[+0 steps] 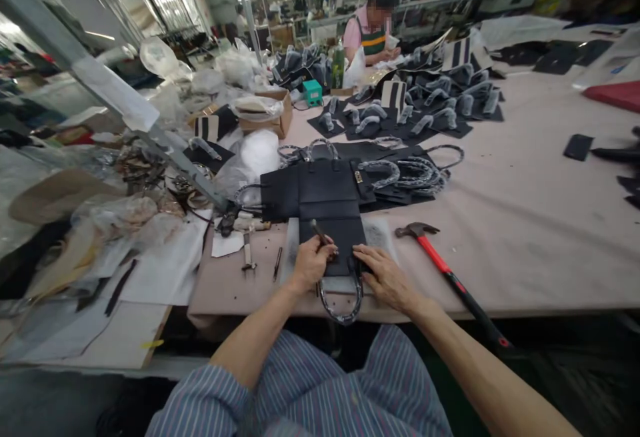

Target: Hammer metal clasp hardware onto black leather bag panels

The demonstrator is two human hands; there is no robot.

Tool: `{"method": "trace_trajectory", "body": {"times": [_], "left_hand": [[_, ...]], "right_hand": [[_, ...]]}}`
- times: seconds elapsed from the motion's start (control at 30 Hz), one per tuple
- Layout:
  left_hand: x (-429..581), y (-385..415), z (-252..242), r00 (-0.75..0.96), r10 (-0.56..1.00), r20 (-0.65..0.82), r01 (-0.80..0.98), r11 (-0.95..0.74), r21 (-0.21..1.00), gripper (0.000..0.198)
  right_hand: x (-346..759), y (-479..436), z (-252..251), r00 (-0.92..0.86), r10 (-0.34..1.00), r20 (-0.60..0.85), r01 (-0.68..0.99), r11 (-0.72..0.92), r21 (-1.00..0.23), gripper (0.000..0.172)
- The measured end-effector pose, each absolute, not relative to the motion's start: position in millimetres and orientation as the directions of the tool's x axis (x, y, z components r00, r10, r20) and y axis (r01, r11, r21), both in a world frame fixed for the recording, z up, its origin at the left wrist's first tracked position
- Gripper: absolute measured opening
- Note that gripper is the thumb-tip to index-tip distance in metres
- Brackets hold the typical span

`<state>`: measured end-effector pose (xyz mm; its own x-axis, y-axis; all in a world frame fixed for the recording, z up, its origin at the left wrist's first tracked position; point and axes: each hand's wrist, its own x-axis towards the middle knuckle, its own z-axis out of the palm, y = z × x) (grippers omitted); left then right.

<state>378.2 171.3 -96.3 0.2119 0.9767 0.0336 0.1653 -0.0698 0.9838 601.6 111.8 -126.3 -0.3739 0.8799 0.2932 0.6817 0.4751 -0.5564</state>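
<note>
A black handbag panel (329, 190) lies lengthwise before me on a pale pad (383, 240). Its near handle (343, 317), wrapped in clear plastic, hangs over the table's front edge. My left hand (311, 265) is closed around a short dark rod-like tool (319, 230), held slanted over the panel's near part; I cannot make out its exact kind. Fingers stretched out, my right hand (384, 278) rests on the panel's right edge. To the right of that hand is a claw hammer (435, 253) with a red and black handle.
Stacked black panels with wrapped handles (405, 177) lie behind. At left are a thin dark tool (277, 263), a metal tool (247, 253) and a slanted metal post (150, 130). A phone (579, 147) lies at right. Across the table sits a co-worker (373, 27).
</note>
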Motion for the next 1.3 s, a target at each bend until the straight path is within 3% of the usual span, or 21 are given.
{"method": "trace_trajectory", "body": {"times": [0.07,0.13,0.23,0.3,0.37,0.43,0.53,0.63,0.83,0.97,1.07,1.13,1.2,1.3], "left_hand": [[371,181,-91,0.100,0.993,-0.059,-0.037,0.063,0.997,0.033],[354,191,-82,0.025,0.997,-0.072,-0.044,0.073,0.996,0.038],[315,203,-69,-0.039,0.999,0.006,0.368,0.008,0.930,0.029],[286,206,-63,-0.055,0.998,0.033,0.717,0.017,0.697,0.023],[262,205,-61,-0.050,0.998,-0.030,0.922,0.058,0.384,0.023],[247,200,-62,-0.057,0.990,-0.126,0.988,0.074,0.137,0.027],[242,191,-66,-0.057,0.991,-0.117,0.998,0.055,-0.020,0.031],[252,184,-70,0.001,0.998,-0.064,1.000,0.001,0.020,0.029],[271,192,-77,0.023,0.950,-0.310,0.994,0.011,0.108,0.020],[270,199,-79,0.065,0.930,-0.361,0.992,-0.022,0.122,0.010],[262,204,-77,0.063,0.938,-0.341,0.979,0.008,0.206,0.007],[256,206,-71,0.038,0.947,-0.318,0.943,0.072,0.325,0.009],[259,207,-62,-0.003,0.954,-0.300,0.797,0.184,0.575,0.008],[286,201,-53,-0.001,0.972,-0.234,0.294,0.224,0.929,0.023]], "right_hand": [[600,111,-125,-0.359,0.888,0.287,0.688,0.460,-0.561,0.054],[599,111,-124,-0.354,0.891,0.284,0.692,0.454,-0.562,0.055],[599,111,-124,-0.357,0.888,0.290,0.692,0.460,-0.556,0.055],[599,110,-124,-0.359,0.882,0.304,0.693,0.470,-0.547,0.055],[599,110,-123,-0.355,0.880,0.316,0.696,0.475,-0.539,0.054],[598,109,-123,-0.352,0.880,0.320,0.699,0.474,-0.536,0.053],[598,109,-123,-0.348,0.881,0.320,0.702,0.471,-0.534,0.052],[597,109,-125,-0.343,0.882,0.322,0.705,0.469,-0.533,0.052],[597,109,-125,-0.339,0.882,0.327,0.706,0.468,-0.531,0.053],[596,109,-121,-0.336,0.884,0.326,0.709,0.465,-0.530,0.050],[595,109,-119,-0.323,0.887,0.330,0.705,0.458,-0.541,0.051],[596,109,-120,-0.317,0.888,0.333,0.700,0.456,-0.550,0.052],[596,110,-123,-0.317,0.883,0.345,0.692,0.464,-0.553,0.054],[597,110,-126,-0.312,0.875,0.371,0.679,0.479,-0.557,0.055]]}}
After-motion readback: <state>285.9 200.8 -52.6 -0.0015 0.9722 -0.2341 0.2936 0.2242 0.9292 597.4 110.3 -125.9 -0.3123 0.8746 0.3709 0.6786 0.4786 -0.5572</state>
